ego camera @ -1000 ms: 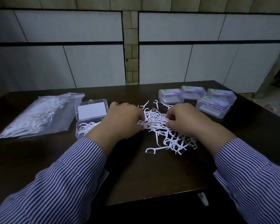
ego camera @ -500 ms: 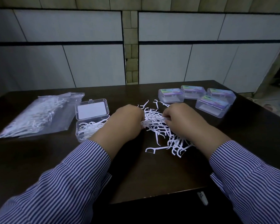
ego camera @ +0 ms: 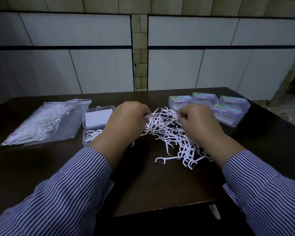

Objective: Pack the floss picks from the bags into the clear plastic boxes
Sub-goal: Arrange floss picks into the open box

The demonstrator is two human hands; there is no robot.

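A loose pile of white floss picks [ego camera: 174, 142] lies in the middle of the dark table [ego camera: 160, 189]. My left hand [ego camera: 124, 123] and my right hand [ego camera: 199, 124] are both at the far side of the pile, fingers curled, each pinching picks and lifting a bunch slightly off the table. Left of my left hand stands an open clear plastic box [ego camera: 96, 124] with its lid up and a few picks in its base. Further left lies a clear bag [ego camera: 44, 122] still holding floss picks.
Several closed clear boxes [ego camera: 228, 111] with coloured labels stand at the back right of the table. A small white object [ego camera: 215, 211] shows below the table's near edge. Tiled wall panels rise behind the table.
Both hands have lifted a little and drawn a bunch of picks up from the far side of the pile. The box, the bag and the closed boxes have not moved.
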